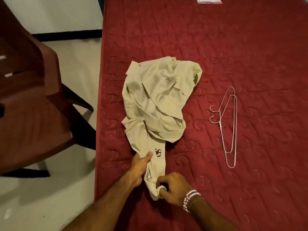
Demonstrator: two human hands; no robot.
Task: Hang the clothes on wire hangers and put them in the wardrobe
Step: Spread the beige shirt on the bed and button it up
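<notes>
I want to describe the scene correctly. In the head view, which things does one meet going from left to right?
Brown plastic chair → crumpled beige garment on the red quilted bed → two wire hangers.

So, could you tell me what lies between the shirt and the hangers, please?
Nothing: in the head view, only bare red bedcover separates the shirt from the hangers.

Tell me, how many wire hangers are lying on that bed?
2 wire hangers, overlapping in one stack on the red mattress, right of the beige garment. None seem hidden.
</notes>
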